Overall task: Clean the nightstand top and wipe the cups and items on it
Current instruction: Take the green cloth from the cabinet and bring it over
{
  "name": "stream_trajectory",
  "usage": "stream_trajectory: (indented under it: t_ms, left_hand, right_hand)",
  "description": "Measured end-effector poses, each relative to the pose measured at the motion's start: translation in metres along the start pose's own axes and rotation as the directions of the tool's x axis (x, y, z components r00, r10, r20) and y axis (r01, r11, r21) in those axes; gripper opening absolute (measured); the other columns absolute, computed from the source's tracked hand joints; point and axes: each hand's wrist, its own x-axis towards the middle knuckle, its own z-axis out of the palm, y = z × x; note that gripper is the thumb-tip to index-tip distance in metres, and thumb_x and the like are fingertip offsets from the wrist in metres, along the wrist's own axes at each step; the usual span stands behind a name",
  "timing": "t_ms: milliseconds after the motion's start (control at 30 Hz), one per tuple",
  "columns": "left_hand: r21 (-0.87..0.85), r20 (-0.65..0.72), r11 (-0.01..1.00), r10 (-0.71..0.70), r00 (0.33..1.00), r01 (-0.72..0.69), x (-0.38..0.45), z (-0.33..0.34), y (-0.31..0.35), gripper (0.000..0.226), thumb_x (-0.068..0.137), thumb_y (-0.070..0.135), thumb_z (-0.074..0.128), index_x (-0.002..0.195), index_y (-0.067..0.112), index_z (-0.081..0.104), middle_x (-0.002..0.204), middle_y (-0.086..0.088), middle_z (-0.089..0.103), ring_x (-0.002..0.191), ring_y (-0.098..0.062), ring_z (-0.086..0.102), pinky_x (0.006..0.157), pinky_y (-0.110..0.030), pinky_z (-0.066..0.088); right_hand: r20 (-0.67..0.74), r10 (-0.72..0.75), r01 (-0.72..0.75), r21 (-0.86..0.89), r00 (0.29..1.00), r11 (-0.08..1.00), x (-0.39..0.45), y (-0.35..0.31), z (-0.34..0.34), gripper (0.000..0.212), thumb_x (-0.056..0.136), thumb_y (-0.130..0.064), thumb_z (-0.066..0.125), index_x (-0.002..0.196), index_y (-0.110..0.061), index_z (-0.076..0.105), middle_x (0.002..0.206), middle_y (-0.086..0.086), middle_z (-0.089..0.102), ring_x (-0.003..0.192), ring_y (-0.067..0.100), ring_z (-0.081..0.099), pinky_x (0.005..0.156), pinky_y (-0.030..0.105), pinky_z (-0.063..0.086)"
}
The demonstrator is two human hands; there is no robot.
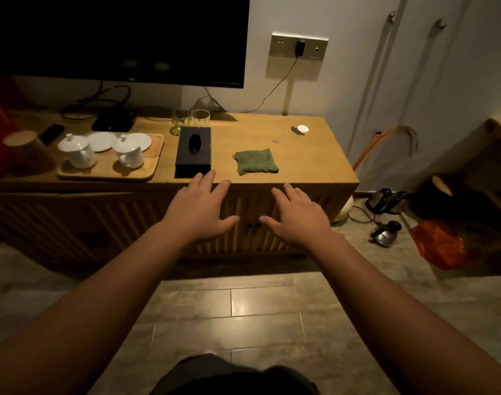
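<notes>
Both the left hand (199, 206) and right hand (296, 213) are held with fingers spread, empty, before the nightstand's (314, 166) front edge, where a green cloth (256, 164) is laid.

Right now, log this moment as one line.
left hand: open, empty | right hand: open, empty | green cloth: folded, untouched | cups: on tray

2 bare forearms without sleeves end in 2 bare hands, left hand (199, 209) and right hand (296, 215), above dark clothing (232, 376).

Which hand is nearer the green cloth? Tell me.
Right. The right hand hovers just below and slightly right of the green cloth; the left hand is further left, by the tissue box.
</notes>
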Motion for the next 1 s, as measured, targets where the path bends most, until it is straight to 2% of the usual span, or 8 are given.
stream_trajectory:
  t_ms: [200, 300, 433, 633, 800, 1000]
  left_hand:
    - [-0.003, 0.082, 1.000, 0.023, 0.996, -0.023, 0.121, 0.023, -0.020, 0.081, 0.082, 0.066, 0.049, 0.148, 0.030, 0.019, 0.160, -0.008, 0.011, 0.145, -0.032, 0.013, 0.110, -0.052, 0.027]
    - [-0.013, 0.113, 1.000, 0.006, 0.994, -0.004, 0.171, 0.045, -0.025, 0.081, 0.083, 0.064, 0.051, 0.148, 0.030, 0.018, 0.159, -0.008, 0.012, 0.145, -0.031, 0.013, 0.112, -0.052, 0.028]
    - [-0.029, 0.148, 1.000, -0.007, 0.989, 0.012, 0.246, 0.085, -0.029, 0.085, 0.081, 0.067, 0.048, 0.149, 0.029, 0.014, 0.159, -0.008, 0.015, 0.144, -0.030, 0.017, 0.110, -0.050, 0.031]
    - [-0.035, 0.214, 0.995, -0.081, 0.974, 0.090, 0.329, 0.151, -0.023, 0.078, 0.083, 0.060, 0.048, 0.147, 0.025, 0.020, 0.157, -0.007, 0.020, 0.143, -0.028, 0.021, 0.112, -0.047, 0.029]
    - [-0.050, 0.308, 0.989, -0.119, 0.944, 0.141, 0.373, 0.189, -0.024, 0.075, 0.084, 0.057, 0.051, 0.147, 0.026, 0.022, 0.157, -0.007, 0.022, 0.142, -0.028, 0.022, 0.111, -0.047, 0.031]
    - [-0.104, 0.354, 0.974, -0.151, 0.923, 0.200, 0.422, 0.222, -0.033, 0.065, 0.087, 0.056, 0.045, 0.142, 0.024, 0.032, 0.152, -0.011, 0.029, 0.138, -0.031, 0.029, 0.107, -0.048, 0.036]
  right_hand:
    - [0.059, 0.029, -0.028, -0.018, 0.998, 0.999, 0.115, 0.027, 0.010, 0.078, 0.086, -0.068, 0.043, 0.149, -0.030, 0.016, 0.160, 0.004, 0.014, 0.146, 0.027, 0.016, 0.110, 0.053, 0.029]
    - [0.067, 0.011, -0.011, -0.012, 0.998, 1.000, 0.164, 0.049, 0.021, 0.075, 0.087, -0.063, 0.049, 0.147, -0.028, 0.023, 0.158, 0.006, 0.022, 0.144, 0.027, 0.023, 0.110, 0.050, 0.034]
    - [0.097, -0.062, 0.064, -0.019, 0.993, 0.998, 0.240, 0.084, 0.045, 0.060, 0.088, -0.055, 0.052, 0.137, -0.024, 0.039, 0.148, 0.006, 0.038, 0.134, 0.027, 0.037, 0.103, 0.046, 0.042]
    - [0.220, -0.183, 0.189, -0.005, 0.958, 0.982, 0.345, 0.124, 0.088, 0.050, 0.087, -0.048, 0.054, 0.127, -0.021, 0.045, 0.132, 0.004, 0.050, 0.123, 0.026, 0.047, 0.091, 0.042, 0.048]
    - [0.328, -0.220, 0.230, 0.007, 0.919, 0.973, 0.405, 0.134, 0.121, 0.054, 0.086, -0.048, 0.056, 0.131, -0.020, 0.044, 0.138, 0.005, 0.046, 0.124, 0.027, 0.045, 0.091, 0.043, 0.047]
    - [0.336, -0.225, 0.221, 0.051, 0.915, 0.974, 0.456, 0.139, 0.151, 0.057, 0.089, -0.047, 0.053, 0.135, -0.018, 0.039, 0.153, 0.009, 0.028, 0.133, 0.032, 0.034, 0.094, 0.047, 0.044]
